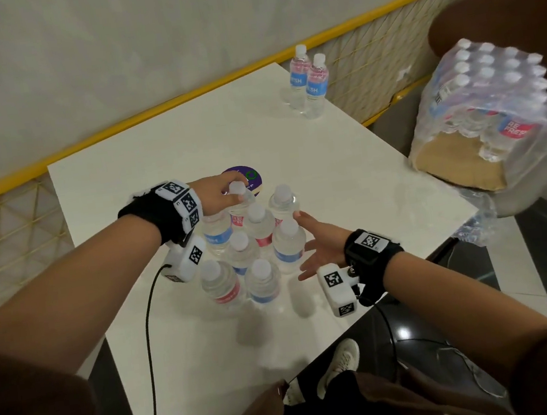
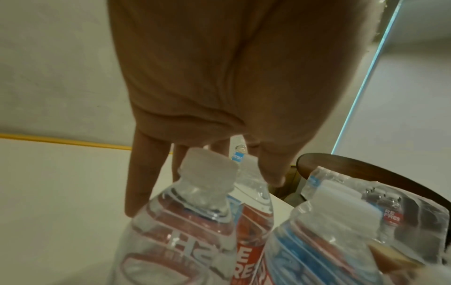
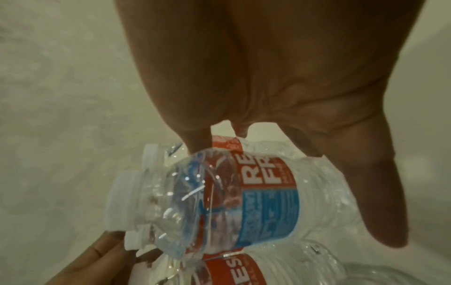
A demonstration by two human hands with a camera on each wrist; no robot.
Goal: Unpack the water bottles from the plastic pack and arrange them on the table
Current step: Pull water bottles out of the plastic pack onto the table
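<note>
Several clear water bottles [image 1: 256, 244] with white caps and red or blue labels stand bunched at the middle of the white table [image 1: 347, 170]. My left hand [image 1: 234, 193] reaches over the cluster's far side and curls finger and thumb round the cap of a back bottle [image 1: 239, 194]; the left wrist view shows my thumb [image 2: 270, 169] against that bottle's neck [image 2: 253, 181]. My right hand [image 1: 307, 244] is open with straight fingers beside the cluster's right side, one fingertip touching a bottle [image 1: 285, 202]. The torn plastic pack [image 1: 481, 113], still holding several bottles, sits on a chair at the right.
Two more bottles [image 1: 306, 82] stand near the table's far right corner. A round purple disc [image 1: 244, 176] lies under my left hand. A yellow-railed mesh partition [image 1: 10, 232] runs behind the table. The brown chair [image 1: 500, 14] stands close to the table's right edge.
</note>
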